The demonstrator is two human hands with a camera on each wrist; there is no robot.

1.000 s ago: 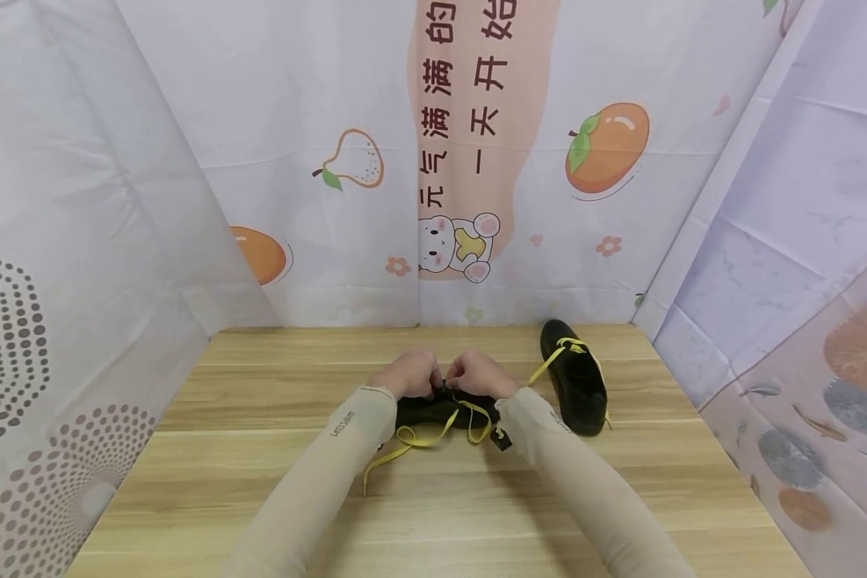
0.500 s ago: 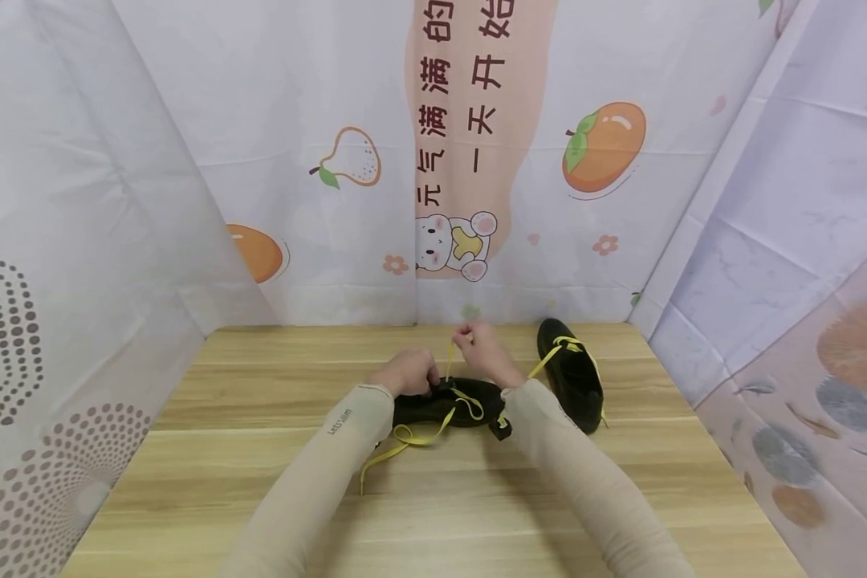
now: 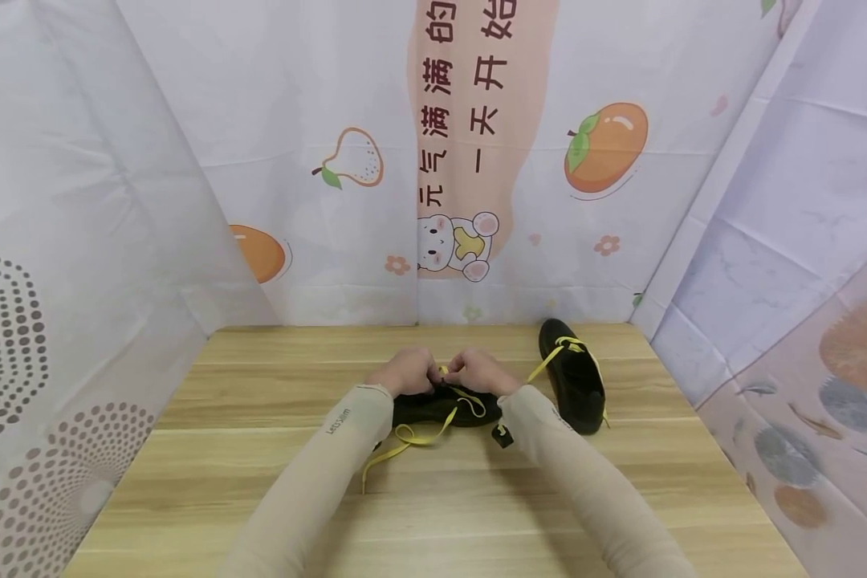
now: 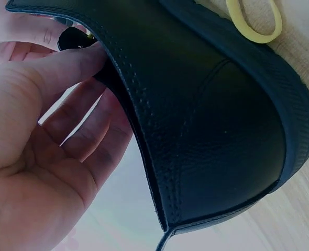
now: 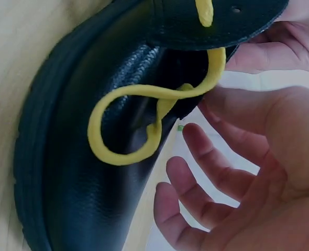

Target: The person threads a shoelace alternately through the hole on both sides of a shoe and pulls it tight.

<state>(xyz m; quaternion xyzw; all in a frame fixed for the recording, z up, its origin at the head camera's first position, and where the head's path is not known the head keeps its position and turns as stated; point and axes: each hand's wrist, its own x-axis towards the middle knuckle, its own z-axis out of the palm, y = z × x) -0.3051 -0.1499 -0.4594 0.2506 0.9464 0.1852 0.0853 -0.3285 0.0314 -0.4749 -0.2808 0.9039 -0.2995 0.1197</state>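
A black leather shoe [image 3: 422, 413] with a yellow shoelace [image 3: 422, 437] lies sideways on the wooden table. My left hand [image 3: 408, 373] grips its upper edge, the thumb at the eyelet flap [image 4: 81, 39] in the left wrist view. Close beside it, my right hand [image 3: 477, 373] pinches at the shoe's opening, where yellow lace shows between the two hands. From the right wrist, a loop of lace [image 5: 125, 157] hangs over the shoe's toe and another bit comes through the flap [image 5: 196, 36]. The right thumb and index fingertips are partly hidden by the shoe and lace.
A second black shoe [image 3: 578, 381] with yellow lace stands at the back right of the wooden table [image 3: 260, 449]. A small black tag [image 3: 502, 436] lies by the right cuff. Printed cloth [image 3: 347, 233] hangs behind and at both sides.
The right hand drew the lace upward away from the shoe, then came back down beside the left hand. The left hand has stayed on the shoe.
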